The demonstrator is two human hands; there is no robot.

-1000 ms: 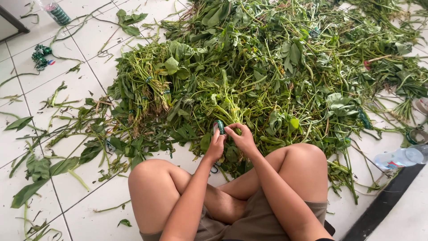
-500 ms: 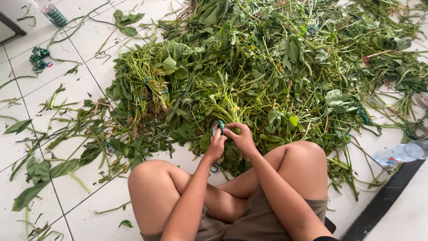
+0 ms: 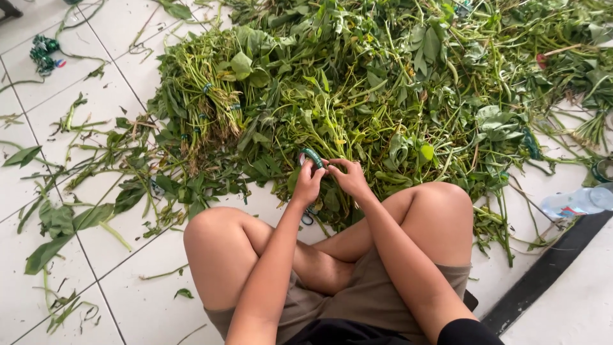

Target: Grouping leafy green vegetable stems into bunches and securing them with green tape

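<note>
left hand [image 3: 308, 183]: pinching green tape roll [image 3: 312, 156]
right hand [image 3: 349, 177]: pinching stem bundle [image 3: 322, 137]
around: tied bundles [image 3: 207, 105], plastic bottle [image 3: 578, 201] on tiled floor [image 3: 115, 255]

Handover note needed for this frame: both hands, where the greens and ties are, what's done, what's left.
Left hand: pinching a green band at the stems in front of the knees.
Right hand: fingertips on the same band and stems.
Big loose pile of leafy green stalks covers the white tiled floor ahead.
Done: tied bundles lie at left.
Left: this bundle is unfinished; most of the pile is unbundled.
</note>
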